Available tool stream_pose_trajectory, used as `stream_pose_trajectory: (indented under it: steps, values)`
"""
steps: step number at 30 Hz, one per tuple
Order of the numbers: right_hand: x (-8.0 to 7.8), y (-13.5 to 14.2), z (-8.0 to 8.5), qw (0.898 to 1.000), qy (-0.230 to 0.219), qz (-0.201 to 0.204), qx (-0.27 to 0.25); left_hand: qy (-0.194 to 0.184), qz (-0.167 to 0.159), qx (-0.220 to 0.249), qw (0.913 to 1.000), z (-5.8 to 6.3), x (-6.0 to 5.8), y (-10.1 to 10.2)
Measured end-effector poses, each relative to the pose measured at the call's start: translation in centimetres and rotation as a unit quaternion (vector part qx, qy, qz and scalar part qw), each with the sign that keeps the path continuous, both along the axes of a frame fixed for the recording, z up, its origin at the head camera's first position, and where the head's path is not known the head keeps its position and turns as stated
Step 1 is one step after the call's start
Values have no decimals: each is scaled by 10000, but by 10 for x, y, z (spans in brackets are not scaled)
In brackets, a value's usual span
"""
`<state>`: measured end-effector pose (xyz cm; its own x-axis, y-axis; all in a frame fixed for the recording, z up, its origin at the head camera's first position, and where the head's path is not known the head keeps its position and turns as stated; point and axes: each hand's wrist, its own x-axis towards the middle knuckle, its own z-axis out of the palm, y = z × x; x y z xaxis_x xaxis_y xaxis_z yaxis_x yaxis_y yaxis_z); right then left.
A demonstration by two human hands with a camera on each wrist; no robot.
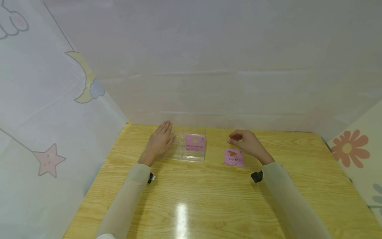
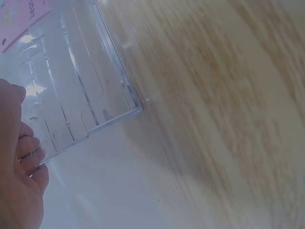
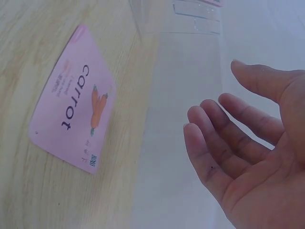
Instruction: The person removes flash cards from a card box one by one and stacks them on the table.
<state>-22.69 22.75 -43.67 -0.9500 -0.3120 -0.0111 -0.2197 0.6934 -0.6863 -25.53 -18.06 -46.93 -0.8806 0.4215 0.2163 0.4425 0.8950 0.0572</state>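
A clear plastic case (image 1: 195, 159) lies unfolded near the table's back edge, with a pink "bean sprouts" card (image 1: 195, 146) in its right half. My left hand (image 1: 159, 141) rests at the left half with fingers straight in the head view; in the left wrist view the fingers of that hand (image 2: 24, 176) touch the case's edge (image 2: 114, 117). To the right of the case, a pink "carrot" card (image 1: 230, 162) lies face up on the table. Just above that card hovers my right hand (image 1: 246, 143), its fingers loosely bent and empty in the right wrist view.
The wooden table (image 1: 179, 189) meets a pale fabric backdrop (image 1: 191, 83) directly behind the case. Printed sheets with a moon (image 1: 85, 76) and a flower (image 1: 349, 152) stand at the sides. Dark bands (image 1: 256, 176) circle both wrists.
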Motion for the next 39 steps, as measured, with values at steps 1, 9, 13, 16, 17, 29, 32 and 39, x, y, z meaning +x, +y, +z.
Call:
stream_pose_trajectory:
  steps: [1,9,13,16,17,29,32,39]
  values:
    - [0,-1,1,10000,20,21,-4,10,2,2,10000,0,0,0]
    - [4,-5,8,10000,44,-16,-13,41,-20,24,10000,-2,0,0]
    - [6,-7,9,10000,70,38,-51,60,-32,48,10000,-2,0,1]
    - [7,-9,11,9999,48,87,-113,109,-39,38,9999,-3,0,2]
    - [8,-10,11,9998,44,111,-135,122,-42,39,9999,-3,0,2]
    - [12,-21,16,9994,-242,260,-16,155,18,67,9999,-3,0,2]
    - [14,-25,19,9992,-242,289,149,142,26,85,9999,-4,0,2]
    - [17,-34,23,9981,-290,532,103,131,31,76,9999,-2,0,2]
